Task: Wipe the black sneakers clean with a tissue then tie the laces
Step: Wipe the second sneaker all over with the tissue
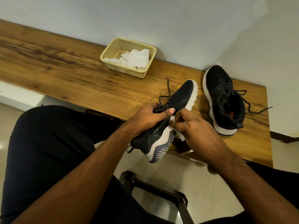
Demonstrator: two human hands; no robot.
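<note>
My left hand (150, 116) grips a black sneaker (179, 97) with a white sole around its laced top, tilted on its side over the table's front edge. My right hand (192, 125) pinches a white tissue (175, 130) against the sneaker's side near the sole. Only scraps of the tissue show between my fingers. The second black sneaker (224, 101) stands upright on the table to the right, its laces loose and trailing.
A cream plastic basket (111, 50) with crumpled white tissues (135, 59) sits on the wooden table (64, 65) against the wall. A dark chair frame (155, 189) is between my knees. The table ends at the right by a wall corner.
</note>
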